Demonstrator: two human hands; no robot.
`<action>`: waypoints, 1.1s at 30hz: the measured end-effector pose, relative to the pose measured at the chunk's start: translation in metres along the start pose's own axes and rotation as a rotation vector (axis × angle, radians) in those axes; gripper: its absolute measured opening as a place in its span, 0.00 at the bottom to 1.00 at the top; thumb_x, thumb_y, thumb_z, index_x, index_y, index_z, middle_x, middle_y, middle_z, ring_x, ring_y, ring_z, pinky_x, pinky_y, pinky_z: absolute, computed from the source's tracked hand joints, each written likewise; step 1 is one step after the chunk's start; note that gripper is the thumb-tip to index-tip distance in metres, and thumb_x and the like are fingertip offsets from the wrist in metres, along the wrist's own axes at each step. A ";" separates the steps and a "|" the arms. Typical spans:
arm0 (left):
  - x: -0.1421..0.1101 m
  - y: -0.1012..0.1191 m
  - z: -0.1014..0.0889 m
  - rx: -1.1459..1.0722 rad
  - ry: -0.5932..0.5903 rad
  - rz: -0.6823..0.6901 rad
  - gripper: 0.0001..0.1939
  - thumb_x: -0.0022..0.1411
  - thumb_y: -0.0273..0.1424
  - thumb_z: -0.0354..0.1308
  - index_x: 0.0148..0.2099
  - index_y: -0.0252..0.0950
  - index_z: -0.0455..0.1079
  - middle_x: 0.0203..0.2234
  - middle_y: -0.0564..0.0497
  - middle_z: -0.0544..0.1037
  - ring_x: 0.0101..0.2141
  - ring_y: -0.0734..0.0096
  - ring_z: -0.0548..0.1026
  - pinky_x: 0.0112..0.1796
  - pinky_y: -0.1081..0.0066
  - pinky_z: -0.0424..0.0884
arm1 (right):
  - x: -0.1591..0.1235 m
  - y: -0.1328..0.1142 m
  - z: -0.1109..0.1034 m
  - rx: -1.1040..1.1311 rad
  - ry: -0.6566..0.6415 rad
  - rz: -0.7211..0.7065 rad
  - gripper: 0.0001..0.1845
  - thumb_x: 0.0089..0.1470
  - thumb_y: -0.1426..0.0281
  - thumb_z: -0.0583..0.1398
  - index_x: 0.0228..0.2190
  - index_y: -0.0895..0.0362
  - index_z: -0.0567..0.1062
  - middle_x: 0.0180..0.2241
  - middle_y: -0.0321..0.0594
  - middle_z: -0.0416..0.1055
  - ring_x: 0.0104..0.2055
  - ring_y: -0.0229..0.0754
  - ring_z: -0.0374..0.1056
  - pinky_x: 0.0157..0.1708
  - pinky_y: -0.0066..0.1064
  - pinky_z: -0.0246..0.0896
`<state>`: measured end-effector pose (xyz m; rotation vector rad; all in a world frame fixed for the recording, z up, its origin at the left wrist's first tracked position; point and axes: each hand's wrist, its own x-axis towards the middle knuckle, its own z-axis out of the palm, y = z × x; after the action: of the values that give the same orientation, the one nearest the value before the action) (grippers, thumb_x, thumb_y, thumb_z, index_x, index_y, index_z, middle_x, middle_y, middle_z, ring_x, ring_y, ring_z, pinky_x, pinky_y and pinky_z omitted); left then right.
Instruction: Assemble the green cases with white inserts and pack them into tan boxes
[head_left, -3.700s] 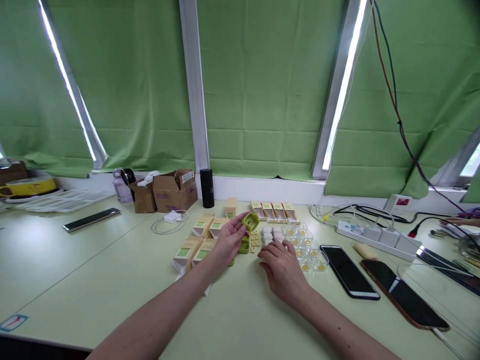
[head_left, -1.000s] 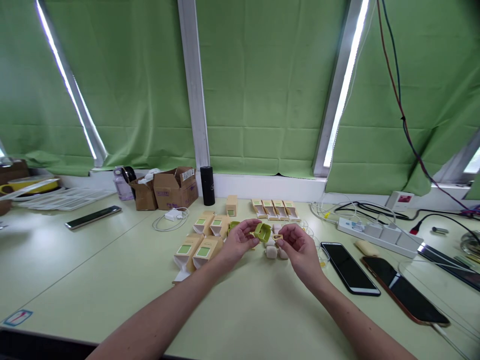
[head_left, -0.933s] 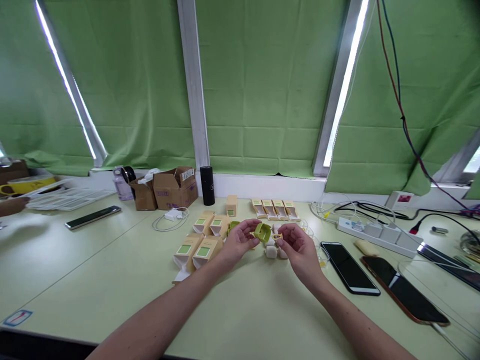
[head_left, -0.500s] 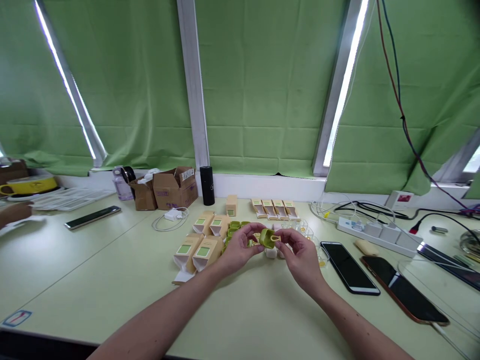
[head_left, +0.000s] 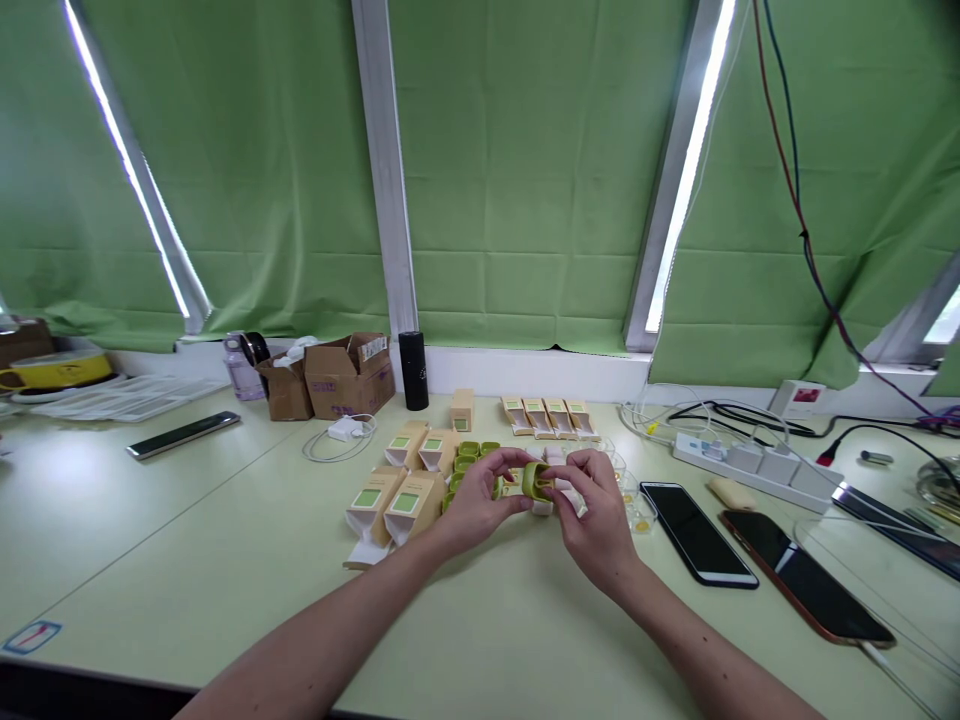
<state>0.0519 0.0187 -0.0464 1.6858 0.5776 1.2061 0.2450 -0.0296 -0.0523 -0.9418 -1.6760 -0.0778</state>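
A small olive-green square cup (head_left: pixel 535 481) is pinched between the thumb and fingers of my left hand (head_left: pixel 486 496), its opening turned to the right. At that opening, the fingertips of my right hand (head_left: pixel 596 515) are closed on a small yellowish ring-shaped piece, now mostly hidden by the fingers and the cup. Several more green cups (head_left: pixel 468 449) stand in rows behind my left hand. Clear round containers (head_left: pixel 642 518) with yellow bits inside lie behind and beside my right hand, partly covered. Small white pieces show under the held cup.
Kraft boxes with green labels (head_left: pixel 415 500) stand left of my hands; open boxes (head_left: pixel 551 418) lie farther back. A black-screened phone (head_left: pixel 699 534) and another phone (head_left: pixel 806 577) are on the right, near a power strip (head_left: pixel 757 468). Cardboard boxes (head_left: pixel 349 375) and a black cylinder (head_left: pixel 413 371) stand back left.
My right fingers have moved left into the cup's opening with the yellowish ring, which showed plainly before. The cup has turned slightly. Another person's hand at the far left has mostly left view.
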 end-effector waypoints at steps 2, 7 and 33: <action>0.000 -0.001 0.000 0.013 -0.001 0.001 0.25 0.52 0.26 0.75 0.52 0.39 0.76 0.51 0.44 0.79 0.53 0.54 0.75 0.53 0.59 0.64 | 0.000 0.000 0.000 -0.019 0.002 -0.019 0.11 0.62 0.76 0.59 0.40 0.50 0.79 0.38 0.44 0.68 0.44 0.51 0.65 0.42 0.45 0.67; 0.000 -0.001 0.001 0.015 0.008 0.003 0.25 0.50 0.28 0.76 0.51 0.39 0.77 0.50 0.44 0.79 0.52 0.54 0.74 0.54 0.59 0.64 | 0.000 0.002 0.001 -0.048 -0.004 -0.050 0.11 0.62 0.77 0.59 0.40 0.51 0.78 0.36 0.43 0.69 0.43 0.51 0.64 0.41 0.44 0.66; -0.003 0.011 0.003 0.124 -0.025 0.004 0.23 0.51 0.24 0.74 0.50 0.39 0.77 0.48 0.45 0.81 0.52 0.55 0.75 0.54 0.59 0.66 | 0.000 -0.002 0.004 0.020 -0.018 -0.052 0.10 0.60 0.79 0.60 0.32 0.52 0.75 0.25 0.37 0.68 0.34 0.47 0.61 0.33 0.38 0.61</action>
<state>0.0522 0.0099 -0.0384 1.8041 0.6456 1.1710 0.2410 -0.0285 -0.0527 -0.8862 -1.7155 -0.0869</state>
